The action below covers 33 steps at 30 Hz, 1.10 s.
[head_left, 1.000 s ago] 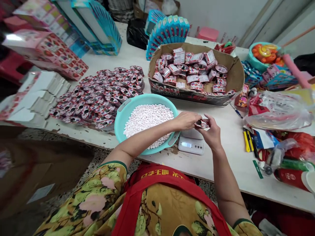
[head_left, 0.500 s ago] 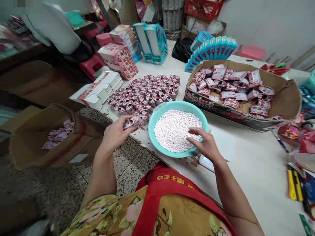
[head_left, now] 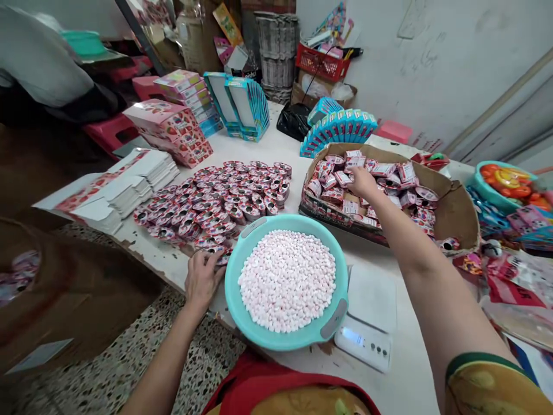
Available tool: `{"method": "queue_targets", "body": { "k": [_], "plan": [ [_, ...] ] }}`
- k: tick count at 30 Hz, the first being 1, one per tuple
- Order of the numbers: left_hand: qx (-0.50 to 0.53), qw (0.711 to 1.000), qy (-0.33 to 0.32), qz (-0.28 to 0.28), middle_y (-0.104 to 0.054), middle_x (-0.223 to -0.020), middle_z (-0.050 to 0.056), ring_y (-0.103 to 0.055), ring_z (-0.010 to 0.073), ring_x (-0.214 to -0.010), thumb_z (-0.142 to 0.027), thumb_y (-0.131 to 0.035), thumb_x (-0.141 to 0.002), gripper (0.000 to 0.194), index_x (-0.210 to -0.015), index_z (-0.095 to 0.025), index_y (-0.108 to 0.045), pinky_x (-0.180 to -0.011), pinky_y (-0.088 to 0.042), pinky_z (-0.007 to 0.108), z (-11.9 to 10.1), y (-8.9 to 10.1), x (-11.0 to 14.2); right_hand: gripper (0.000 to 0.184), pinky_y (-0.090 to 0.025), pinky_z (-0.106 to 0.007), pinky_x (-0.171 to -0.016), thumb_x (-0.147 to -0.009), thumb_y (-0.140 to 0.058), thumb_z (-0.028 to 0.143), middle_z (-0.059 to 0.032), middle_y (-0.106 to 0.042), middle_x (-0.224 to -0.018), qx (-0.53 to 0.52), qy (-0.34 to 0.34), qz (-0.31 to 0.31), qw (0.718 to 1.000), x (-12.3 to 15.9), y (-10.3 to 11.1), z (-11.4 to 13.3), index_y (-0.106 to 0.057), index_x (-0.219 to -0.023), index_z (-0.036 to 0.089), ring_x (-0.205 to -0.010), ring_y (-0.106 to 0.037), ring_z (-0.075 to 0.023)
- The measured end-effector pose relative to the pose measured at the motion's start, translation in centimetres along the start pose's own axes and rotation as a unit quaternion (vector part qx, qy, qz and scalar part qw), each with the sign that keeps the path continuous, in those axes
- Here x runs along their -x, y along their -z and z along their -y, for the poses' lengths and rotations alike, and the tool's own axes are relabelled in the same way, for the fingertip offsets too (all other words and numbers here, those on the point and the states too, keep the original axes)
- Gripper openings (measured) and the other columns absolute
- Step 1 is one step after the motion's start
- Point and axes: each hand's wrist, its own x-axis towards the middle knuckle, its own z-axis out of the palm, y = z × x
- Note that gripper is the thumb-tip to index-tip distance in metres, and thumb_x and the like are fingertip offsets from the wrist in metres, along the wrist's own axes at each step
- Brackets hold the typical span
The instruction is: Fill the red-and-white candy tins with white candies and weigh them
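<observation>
My left hand is closed on a small pink-and-red printed box at the near edge of a cluster of similar boxes. These stand packed together on the table, dark round openings showing on top. Beside that hand sits a turquoise basin full of small white candies. My right hand reaches into a cut-down carton of loose printed boxes. Its fingers are stretched apart over the boxes at the left side; I see no box lifted in them.
A white digital scale lies right of the basin. Flat white cartons, strawberry-print boxes and fanned blue boxes stand behind. At left is a floor carton; another person's sleeve shows beyond.
My left hand has brought its small box down to the cluster beside the basin. My right hand has left the candies and moved into the carton. The view has shifted.
</observation>
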Motion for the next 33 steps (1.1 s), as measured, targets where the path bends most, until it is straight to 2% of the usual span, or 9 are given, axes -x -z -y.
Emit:
{"method": "queue_targets", "body": {
  "k": [3,8,12,15,21,23,28,30,33],
  "plan": [
    [0.003,1.000,-0.012,-0.014,-0.056,-0.114,0.012,-0.053,0.0329,-0.109,-0.034,-0.053,-0.095,0.037,-0.128,-0.028,-0.069,-0.097,-0.052,0.048,0.7,-0.5,0.1,0.087,-0.044,-0.051,-0.112,-0.070,-0.082,0.022,-0.0254,-0.052,-0.150,0.026,-0.020,0.082,0.996,-3.8,-3.0,-0.7,-0.051,-0.150,0.010,-0.134,-0.054,-0.0395],
    [-0.013,1.000,0.007,-0.004,-0.055,-0.115,0.012,-0.054,0.0324,-0.112,-0.037,-0.052,-0.096,0.037,-0.127,-0.026,-0.069,-0.098,-0.052,0.048,0.8,-1.1,0.0,0.088,-0.044,-0.062,-0.106,-0.072,-0.081,0.020,-0.0317,-0.050,-0.145,0.066,-0.080,0.073,0.992,-5.9,-6.0,-0.6,-0.045,-0.152,0.011,-0.134,-0.052,-0.0489],
    [-0.024,0.999,0.017,0.027,-0.058,-0.121,0.017,-0.053,0.0349,-0.119,-0.034,-0.050,-0.097,0.042,-0.133,-0.018,-0.067,-0.103,-0.050,0.050,0.2,-0.1,-0.2,0.085,-0.048,-0.061,-0.102,-0.065,-0.083,0.013,-0.0252,-0.061,-0.132,0.042,-0.083,0.079,0.993,-5.1,-5.2,-1.5,-0.051,-0.144,0.014,-0.122,-0.061,-0.0448],
    [0.016,0.999,-0.006,0.035,-0.057,-0.135,0.018,-0.055,0.0348,-0.125,-0.037,-0.052,-0.098,0.044,-0.137,-0.019,-0.063,-0.106,-0.049,0.051,-0.1,1.7,-0.4,0.080,-0.053,-0.054,-0.098,-0.058,-0.085,0.014,-0.0133,-0.069,-0.110,-0.133,-0.113,0.021,0.984,-1.9,-3.0,-2.9,-0.058,-0.133,0.015,-0.106,-0.066,-0.0356],
    [0.190,0.961,0.086,-0.181,-0.067,-0.120,0.013,-0.067,0.0239,-0.091,-0.054,-0.063,-0.092,0.046,-0.122,-0.019,-0.070,-0.091,-0.058,0.042,-3.0,5.5,-1.3,0.064,-0.059,-0.039,-0.089,-0.054,-0.091,0.029,-0.0024,-0.074,-0.098,-0.581,-0.063,-0.113,0.803,11.9,2.4,-2.3,-0.064,-0.111,0.021,-0.089,-0.071,-0.0220],
    [0.268,0.954,0.050,-0.128,-0.068,-0.118,0.012,-0.068,0.0229,-0.090,-0.055,-0.061,-0.091,0.047,-0.120,-0.019,-0.069,-0.088,-0.060,0.041,-5.3,5.6,-2.0,0.064,-0.058,-0.039,-0.095,-0.051,-0.093,0.027,-0.0024,-0.076,-0.103,-0.628,-0.048,-0.119,0.768,16.8,2.9,-0.3,-0.065,-0.109,0.023,-0.096,-0.073,-0.0234],
    [0.276,0.935,-0.127,0.186,-0.063,-0.144,0.016,-0.055,0.0328,-0.138,-0.051,-0.056,-0.091,0.056,-0.135,-0.018,-0.062,-0.120,-0.040,0.051,-12.1,2.3,-5.6,0.063,-0.056,-0.043,-0.104,-0.050,-0.096,0.028,-0.0037,-0.077,-0.109,-0.696,-0.085,-0.079,0.709,25.4,1.8,5.3,-0.067,-0.105,0.024,-0.105,-0.074,-0.0253],
    [0.225,0.933,-0.090,0.266,-0.055,-0.154,0.020,-0.047,0.0340,-0.147,-0.046,-0.051,-0.094,0.056,-0.140,-0.015,-0.059,-0.123,-0.034,0.049,-14.5,0.4,-7.0,0.060,-0.056,-0.044,-0.104,-0.054,-0.095,0.030,-0.0037,-0.077,-0.110,-0.709,-0.107,-0.070,0.694,27.3,1.2,6.7,-0.066,-0.107,0.025,-0.103,-0.073,-0.0239],
    [0.166,0.938,-0.047,0.301,-0.050,-0.157,0.022,-0.041,0.0352,-0.150,-0.046,-0.040,-0.101,0.056,-0.140,-0.011,-0.060,-0.124,-0.028,0.048,-17.8,-2.2,-7.6,0.059,-0.060,-0.046,-0.095,-0.057,-0.093,0.033,-0.0039,-0.077,-0.110,-0.725,-0.142,-0.049,0.673,28.7,0.9,7.9,-0.064,-0.108,0.025,-0.099,-0.073,-0.0246]
  ]
}}
